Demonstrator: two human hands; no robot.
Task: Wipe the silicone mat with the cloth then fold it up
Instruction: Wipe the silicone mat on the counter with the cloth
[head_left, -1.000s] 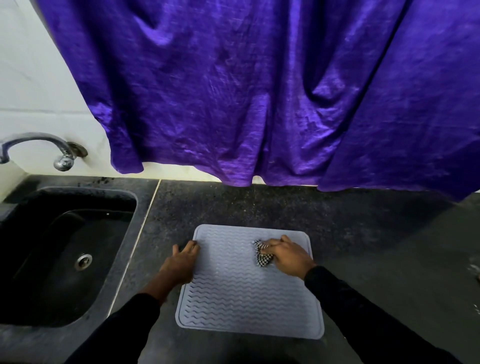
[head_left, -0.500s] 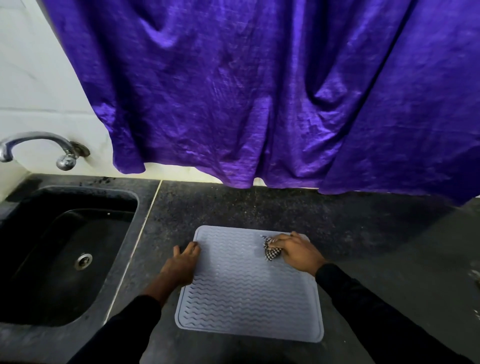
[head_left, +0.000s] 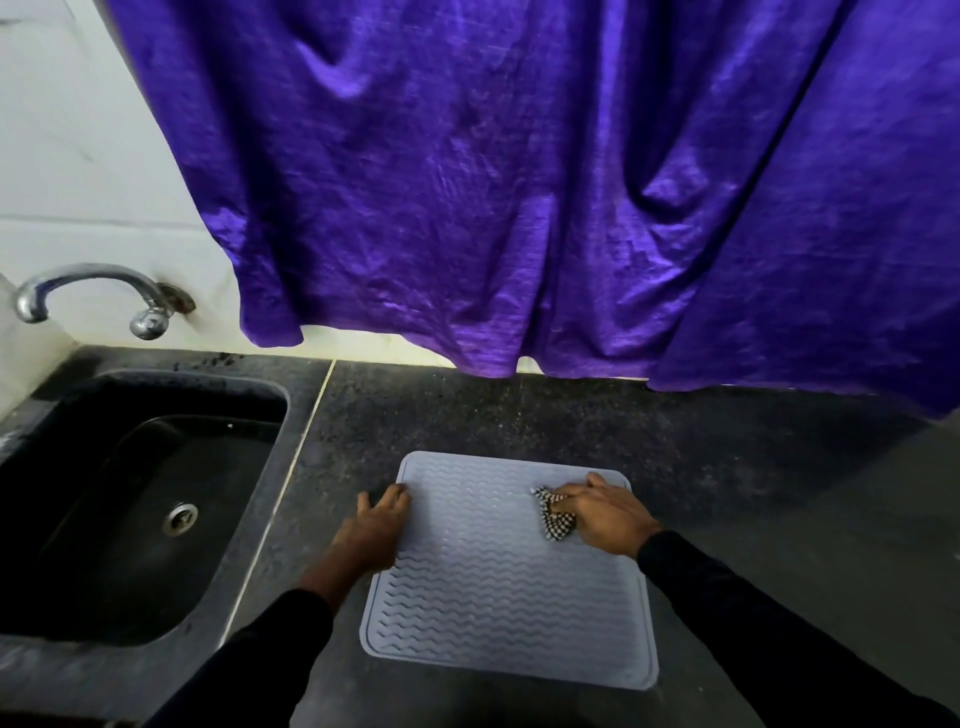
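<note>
Silicone mat (head_left: 498, 597): wiping step. Right hand (head_left: 605, 514) grips cloth (head_left: 555, 517) at mat's far-right corner; left hand (head_left: 374, 530), flat, presses mat's left edge. Next: sweep nearer rows.

Most of the cloth (head_left: 557, 515) is covered by the right hand (head_left: 609, 515) that grips it; only a checked bunch is seen beside the fingers. A stretch of the mat (head_left: 498, 597) near its far right corner is hidden under that hand, and part of its left edge under the left hand (head_left: 371, 535), whose palm is turned out of sight. The curtain (head_left: 519, 182) is cut off by the top and right edges, and the wall (head_left: 62, 156) behind it is largely concealed. The sink (head_left: 130, 519) is cropped at the left edge, both sleeves (head_left: 753, 623) at the bottom
</note>
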